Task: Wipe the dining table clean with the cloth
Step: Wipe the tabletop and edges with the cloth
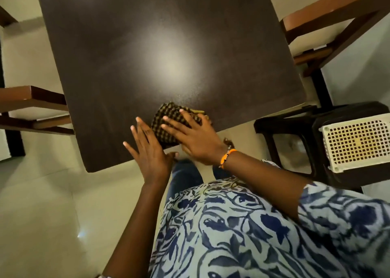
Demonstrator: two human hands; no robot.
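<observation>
Checked cloth sits bunched under the flat, open right hand near the table edge, open left hand beside it, so a pull toward the body could drag it off.

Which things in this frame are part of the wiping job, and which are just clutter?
In the job:
- cloth, under the right hand
- dining table
- left hand, flat on the table's near edge

Lying about:
- wooden chairs
- black stool
- white perforated basket on the stool
</observation>
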